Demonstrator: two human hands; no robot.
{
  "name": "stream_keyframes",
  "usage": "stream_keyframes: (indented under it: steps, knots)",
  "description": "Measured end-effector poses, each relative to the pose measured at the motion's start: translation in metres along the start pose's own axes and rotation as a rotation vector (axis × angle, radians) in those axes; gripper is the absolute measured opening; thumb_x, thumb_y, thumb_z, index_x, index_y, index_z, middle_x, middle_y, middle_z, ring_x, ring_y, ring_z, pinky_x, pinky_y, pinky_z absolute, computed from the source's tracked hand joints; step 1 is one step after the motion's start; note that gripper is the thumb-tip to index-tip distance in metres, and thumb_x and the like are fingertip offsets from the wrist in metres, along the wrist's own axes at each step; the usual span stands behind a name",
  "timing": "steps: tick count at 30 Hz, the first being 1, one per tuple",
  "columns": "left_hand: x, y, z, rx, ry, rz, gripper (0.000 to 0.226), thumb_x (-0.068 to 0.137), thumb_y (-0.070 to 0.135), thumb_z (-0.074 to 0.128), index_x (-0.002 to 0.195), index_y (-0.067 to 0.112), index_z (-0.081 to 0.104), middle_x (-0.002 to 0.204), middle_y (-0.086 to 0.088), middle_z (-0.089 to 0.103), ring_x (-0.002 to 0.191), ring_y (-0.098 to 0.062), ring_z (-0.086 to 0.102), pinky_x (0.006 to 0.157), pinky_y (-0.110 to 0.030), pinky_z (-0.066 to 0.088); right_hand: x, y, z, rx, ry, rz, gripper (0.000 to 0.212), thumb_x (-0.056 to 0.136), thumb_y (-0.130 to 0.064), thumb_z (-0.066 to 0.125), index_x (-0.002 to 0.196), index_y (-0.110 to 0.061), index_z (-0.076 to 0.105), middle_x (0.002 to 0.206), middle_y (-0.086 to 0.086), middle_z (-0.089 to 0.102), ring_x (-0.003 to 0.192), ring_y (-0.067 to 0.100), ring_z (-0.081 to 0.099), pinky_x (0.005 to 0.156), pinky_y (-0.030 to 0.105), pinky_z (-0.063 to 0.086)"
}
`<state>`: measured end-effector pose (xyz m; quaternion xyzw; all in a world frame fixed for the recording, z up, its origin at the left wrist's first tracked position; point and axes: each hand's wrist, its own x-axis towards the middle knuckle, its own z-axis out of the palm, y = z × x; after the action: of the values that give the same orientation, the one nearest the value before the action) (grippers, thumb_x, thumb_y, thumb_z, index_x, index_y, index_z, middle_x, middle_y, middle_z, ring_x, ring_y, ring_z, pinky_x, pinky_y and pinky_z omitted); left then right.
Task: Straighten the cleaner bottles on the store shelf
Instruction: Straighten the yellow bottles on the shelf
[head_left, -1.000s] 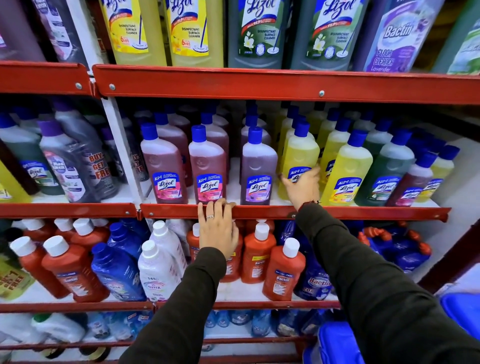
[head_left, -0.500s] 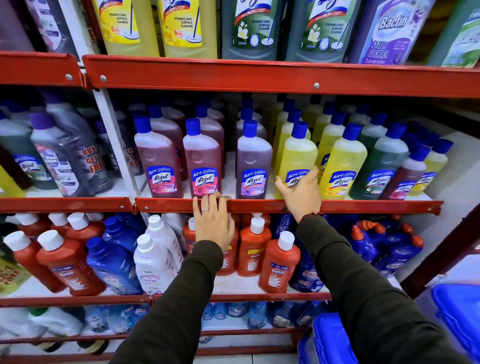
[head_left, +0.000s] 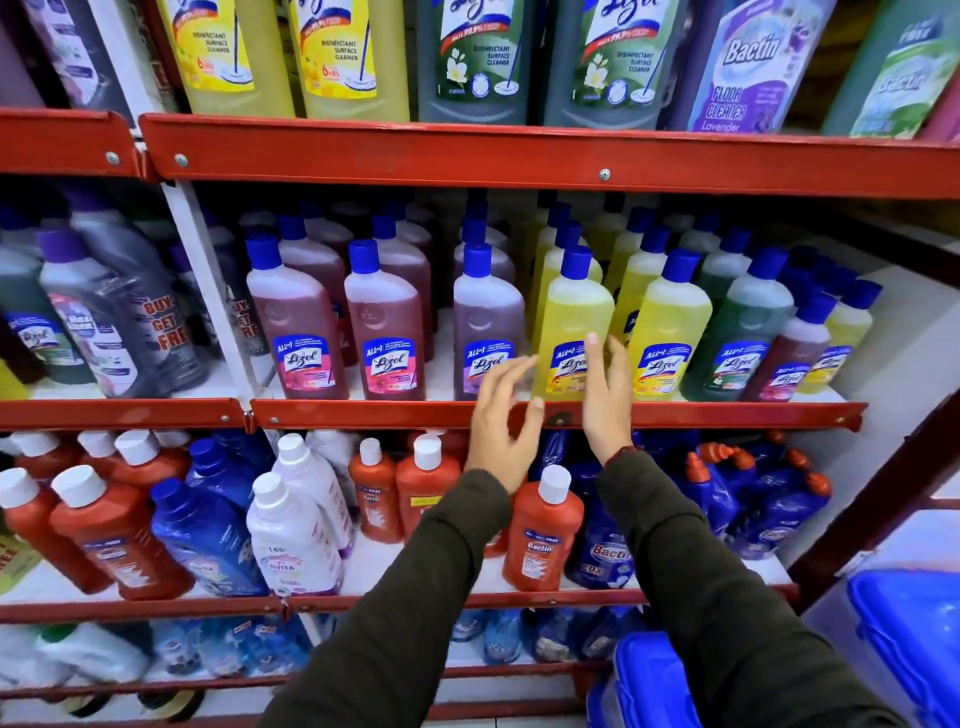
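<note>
Left hand (head_left: 501, 421) has left the red shelf lip (head_left: 363, 413); I see both hands now flank the yellow bottle (head_left: 571, 332), right hand (head_left: 605, 400) too. Fingers spread, holding nothing; squaring it looks next.

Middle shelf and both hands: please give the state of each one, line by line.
Front yellow Lizol bottle: upright, between both hands.
Purple Lizol bottle: upright, label forward.
Two pink Lizol bottles: upright, capped.
Green Lizol bottle: upright, capped.
Left hand: open, blurred, holding nothing.
Right hand: open, by the yellow bottle's label; contact unclear.
</note>
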<state>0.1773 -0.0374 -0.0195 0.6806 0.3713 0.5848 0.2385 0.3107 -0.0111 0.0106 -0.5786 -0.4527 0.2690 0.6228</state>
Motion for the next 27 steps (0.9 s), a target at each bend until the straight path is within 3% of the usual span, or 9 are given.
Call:
stream_keyframes:
  steps: [2, 3, 5, 6, 9, 15, 20, 24, 27]
  knots:
    - [0.010, 0.016, 0.023, -0.113, -0.037, -0.154, 0.054, 0.103, 0.028, 0.053, 0.154, 0.024, 0.035, 0.157, 0.008, 0.031, 0.145, 0.007, 0.025, 0.118, -0.019, 0.028, -0.001, -0.004, -0.005, 0.051, -0.034, 0.006, 0.077, 0.097, -0.069, 0.040, 0.155, -0.019, 0.041, 0.160, 0.004, 0.047, 0.146, 0.016, 0.046, 0.124, 0.039, 0.038]
    - [0.014, 0.024, 0.032, -0.171, -0.055, -0.264, 0.062, 0.103, 0.037, 0.050, 0.158, 0.026, 0.024, 0.163, 0.008, 0.021, 0.145, 0.011, 0.016, 0.119, -0.016, 0.020, -0.002, -0.007, -0.008, 0.071, -0.052, -0.004, 0.067, 0.103, -0.060, 0.039, 0.155, -0.017, 0.041, 0.157, 0.001, 0.049, 0.140, 0.010, 0.050, 0.118, 0.024, 0.040]
    - [0.020, 0.029, 0.044, -0.216, -0.071, -0.411, 0.072, 0.099, 0.054, 0.041, 0.161, 0.030, 0.010, 0.170, 0.005, 0.008, 0.152, 0.001, 0.006, 0.126, -0.030, 0.011, -0.002, -0.007, -0.013, 0.087, -0.090, -0.026, 0.053, 0.111, -0.041, 0.035, 0.156, -0.014, 0.039, 0.151, -0.008, 0.047, 0.129, -0.006, 0.049, 0.098, -0.003, 0.036]
    - [0.022, 0.028, 0.048, -0.205, -0.081, -0.419, 0.073, 0.099, 0.055, 0.037, 0.161, 0.032, 0.006, 0.171, 0.004, 0.006, 0.154, -0.007, 0.005, 0.127, -0.039, 0.011, -0.002, -0.006, -0.015, 0.087, -0.100, -0.034, 0.051, 0.112, -0.038, 0.034, 0.156, -0.014, 0.038, 0.149, -0.010, 0.046, 0.128, -0.007, 0.048, 0.098, -0.005, 0.035]
    - [0.029, 0.026, 0.054, -0.220, -0.104, -0.416, 0.072, 0.100, 0.058, 0.035, 0.160, 0.036, 0.001, 0.170, 0.003, 0.008, 0.155, -0.017, 0.015, 0.126, -0.047, 0.019, -0.004, 0.001, -0.018, 0.109, -0.112, -0.027, 0.059, 0.108, -0.050, 0.037, 0.158, -0.019, 0.039, 0.159, -0.005, 0.047, 0.142, 0.005, 0.047, 0.118, 0.021, 0.038]
    - [0.030, 0.017, 0.059, -0.162, -0.064, -0.365, 0.068, 0.103, 0.054, 0.040, 0.160, 0.034, 0.007, 0.165, -0.002, 0.020, 0.137, -0.008, 0.030, 0.111, -0.032, 0.031, -0.006, 0.008, -0.021, 0.120, -0.162, -0.046, 0.063, 0.106, -0.055, 0.038, 0.160, -0.023, 0.035, 0.163, -0.001, 0.045, 0.149, 0.012, 0.044, 0.125, 0.040, 0.036]
    - [0.027, 0.009, 0.060, -0.190, -0.055, -0.340, 0.075, 0.094, 0.065, 0.042, 0.158, 0.039, 0.011, 0.165, 0.001, 0.020, 0.144, -0.012, 0.030, 0.117, -0.038, 0.032, -0.008, 0.004, -0.023, 0.113, -0.143, -0.064, 0.057, 0.109, -0.046, 0.038, 0.160, -0.020, 0.033, 0.163, 0.001, 0.045, 0.146, 0.012, 0.045, 0.124, 0.037, 0.037]
    - [0.018, 0.006, 0.052, -0.213, 0.151, -0.214, 0.054, 0.101, 0.044, 0.047, 0.151, 0.027, 0.037, 0.156, -0.006, 0.038, 0.142, -0.011, 0.041, 0.112, -0.029, 0.043, -0.013, 0.005, -0.016, 0.071, -0.002, -0.094, 0.057, 0.105, -0.050, 0.046, 0.154, -0.022, 0.042, 0.160, 0.003, 0.046, 0.146, 0.014, 0.045, 0.123, 0.044, 0.040]
    - [0.015, 0.011, 0.037, -0.114, 0.396, -0.097, 0.042, 0.102, 0.037, 0.043, 0.140, 0.021, 0.050, 0.143, -0.007, 0.049, 0.131, -0.016, 0.049, 0.105, -0.019, 0.041, -0.023, 0.001, -0.007, 0.074, 0.152, -0.206, 0.037, 0.106, -0.029, 0.052, 0.141, -0.018, 0.055, 0.143, 0.006, 0.054, 0.122, -0.011, 0.052, 0.101, 0.015, 0.047]
